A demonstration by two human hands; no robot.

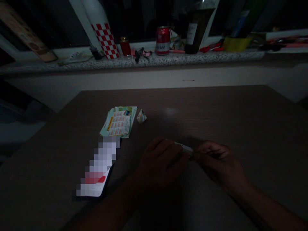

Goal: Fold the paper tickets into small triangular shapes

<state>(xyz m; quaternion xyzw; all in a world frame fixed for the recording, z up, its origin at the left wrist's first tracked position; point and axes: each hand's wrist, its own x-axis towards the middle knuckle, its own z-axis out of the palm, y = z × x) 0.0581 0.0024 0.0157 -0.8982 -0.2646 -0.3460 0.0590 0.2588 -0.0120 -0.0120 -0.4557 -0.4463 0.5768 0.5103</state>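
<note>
A narrow strip of pale folded paper [184,147] lies between my two hands, low over the table. My left hand [163,160] rests over its left part, with the fingers bent and pressed down, hiding much of it. At the other end, my right hand [216,157] pinches the paper's right tip between thumb and fingers. Beyond my left hand stands a small folded paper shape [141,117] with pointed corners. Beside it lies a stack of printed paper sheets [119,122] in green and white. The light is dim, so the folds are hard to see.
Left of my left hand lies a lit phone [98,170], its screen partly blurred. The brown table [216,109] meets a wall. On the granite sill [144,59] stand a red-and-white checkered bottle [106,38], a red can [163,40], a dark pouch [194,33] and other small things.
</note>
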